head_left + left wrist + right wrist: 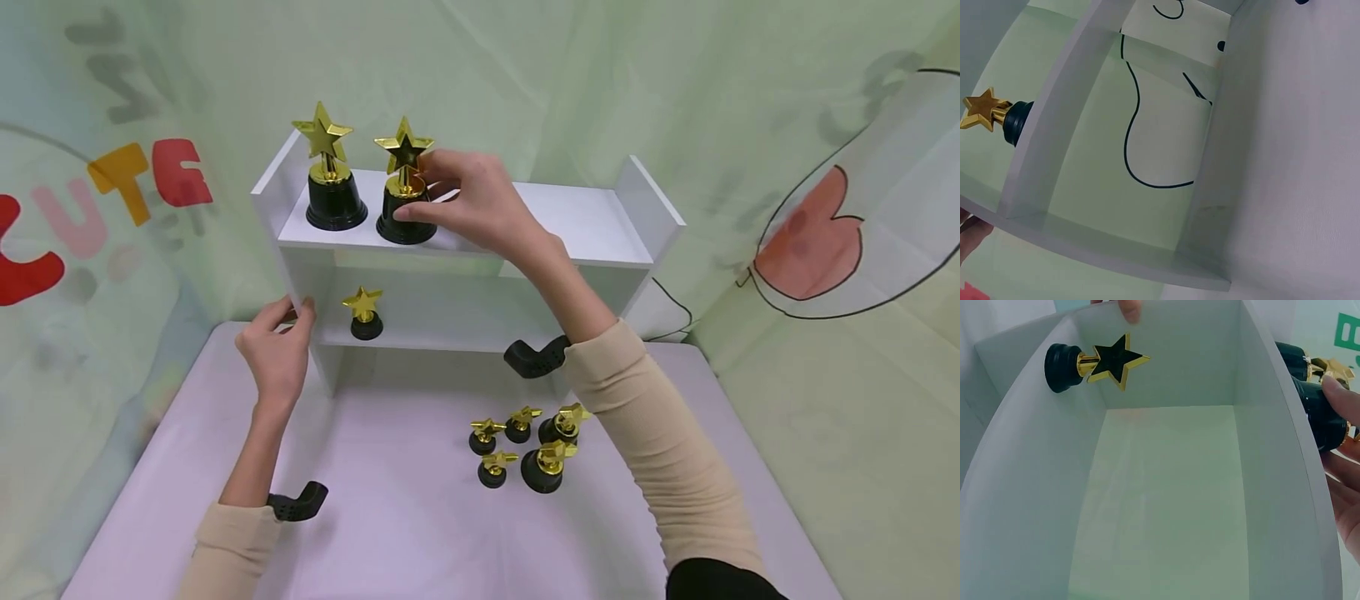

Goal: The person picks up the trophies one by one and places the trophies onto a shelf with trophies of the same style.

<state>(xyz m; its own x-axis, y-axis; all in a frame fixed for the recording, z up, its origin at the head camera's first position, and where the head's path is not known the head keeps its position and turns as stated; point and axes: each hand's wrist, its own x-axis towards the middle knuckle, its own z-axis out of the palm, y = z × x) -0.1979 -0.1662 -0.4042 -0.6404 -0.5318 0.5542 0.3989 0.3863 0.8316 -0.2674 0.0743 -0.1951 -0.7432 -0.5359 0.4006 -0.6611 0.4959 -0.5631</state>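
Note:
My right hand [483, 204] grips a gold star trophy [405, 218] by its black base and stem, at the front of the white shelf unit's [577, 218] top board. Just left of it stands another large star trophy [333, 204], upright. With thumb and fingers my left hand [276, 354] holds the front edge of the unit's left side panel; its fingertips [1130, 309] show over that panel in the right wrist view. A smaller star trophy [366, 321] stands on the middle board near that side.
On the table [405, 517], in front of the unit and right of centre, several star trophies stand grouped, among them a larger one [543, 471] and a small one [492, 471]. A printed curtain [480, 83] hangs close behind. A black cable [675, 308] lies at the right.

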